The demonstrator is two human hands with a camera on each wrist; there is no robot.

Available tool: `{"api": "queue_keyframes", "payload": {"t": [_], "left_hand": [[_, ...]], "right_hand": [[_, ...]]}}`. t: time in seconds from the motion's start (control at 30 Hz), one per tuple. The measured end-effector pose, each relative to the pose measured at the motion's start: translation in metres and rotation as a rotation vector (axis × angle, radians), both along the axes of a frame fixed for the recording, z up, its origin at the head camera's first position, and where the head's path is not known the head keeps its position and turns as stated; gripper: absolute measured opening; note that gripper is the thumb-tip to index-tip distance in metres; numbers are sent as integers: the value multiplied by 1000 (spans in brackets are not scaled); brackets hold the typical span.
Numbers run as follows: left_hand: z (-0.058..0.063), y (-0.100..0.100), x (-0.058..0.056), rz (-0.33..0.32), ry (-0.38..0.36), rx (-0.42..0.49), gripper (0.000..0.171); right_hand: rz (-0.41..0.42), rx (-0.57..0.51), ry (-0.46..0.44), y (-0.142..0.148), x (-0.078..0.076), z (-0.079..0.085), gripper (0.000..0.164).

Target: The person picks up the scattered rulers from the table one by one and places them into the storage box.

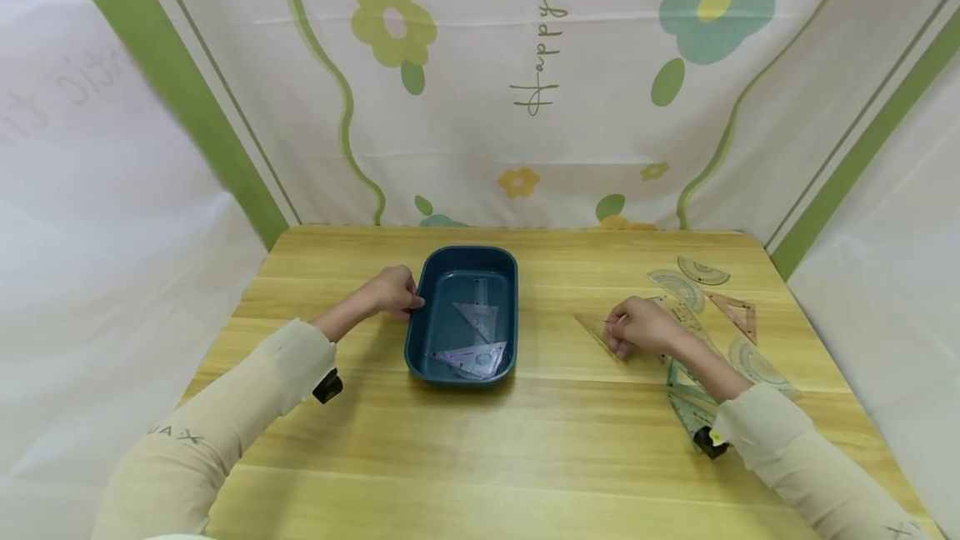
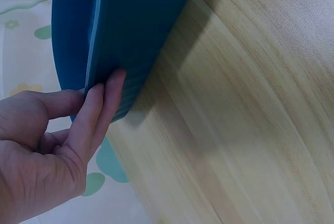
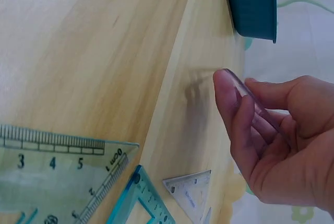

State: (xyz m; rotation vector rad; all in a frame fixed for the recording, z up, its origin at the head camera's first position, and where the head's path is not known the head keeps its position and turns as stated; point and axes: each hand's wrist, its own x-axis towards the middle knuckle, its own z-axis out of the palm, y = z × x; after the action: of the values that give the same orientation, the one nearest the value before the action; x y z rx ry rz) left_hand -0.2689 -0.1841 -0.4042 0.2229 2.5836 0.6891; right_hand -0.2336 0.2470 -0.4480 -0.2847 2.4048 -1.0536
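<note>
My left hand (image 1: 393, 292) pinches the left rim of a dark blue rectangular bin (image 1: 450, 286). In the left wrist view, the thumb is inside the rim and fingers press the outer wall. A small clear set square (image 1: 483, 317) and a purple-tinted set square (image 1: 474, 358) lie on the bin's floor. To the right of the bin, my right hand (image 1: 647, 327) pinches a clear set square (image 1: 592, 330) between thumb and fingers. The right wrist view shows that set square edge-on as a thin plate, with its shadow on the table.
Right of and beneath the right forearm lie protractors (image 1: 703, 272), an orange set square (image 1: 738, 313) and green set squares (image 1: 688, 411). Another clear set square (image 3: 192, 193) shows beyond a teal one (image 3: 133, 200). A printed curtain (image 1: 465, 123) hangs behind the wooden table (image 1: 540, 448).
</note>
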Motion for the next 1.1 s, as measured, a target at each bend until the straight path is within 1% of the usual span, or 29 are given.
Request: {"api": "queue_keyframes", "payload": {"t": [0.13,0.17,0.37,0.57,0.67,0.77,0.97,1.1], "left_hand": [[0,0,0,5,-5,5,45],[-1,0,0,6,-8,7,45],[-1,0,2,7,-9,8,44],[0,0,1,6,-8,0,46],[1,1,1,-2,-4,-7,49],[1,1,1,-1,-3,-7,48],[1,0,0,14,-12,3,42],[0,0,-1,10,-11,4,43]], "right_hand": [[8,-17,-1,-1,0,2,23],[20,-21,6,-1,0,3,24],[-6,-48,17,0,0,7,23],[-35,-102,-17,0,2,14,21],[-35,-98,1,0,1,14,21],[-39,-108,9,-1,0,15,22],[-31,-166,-4,-2,0,19,25],[-31,-198,-11,-5,0,23,26]]}}
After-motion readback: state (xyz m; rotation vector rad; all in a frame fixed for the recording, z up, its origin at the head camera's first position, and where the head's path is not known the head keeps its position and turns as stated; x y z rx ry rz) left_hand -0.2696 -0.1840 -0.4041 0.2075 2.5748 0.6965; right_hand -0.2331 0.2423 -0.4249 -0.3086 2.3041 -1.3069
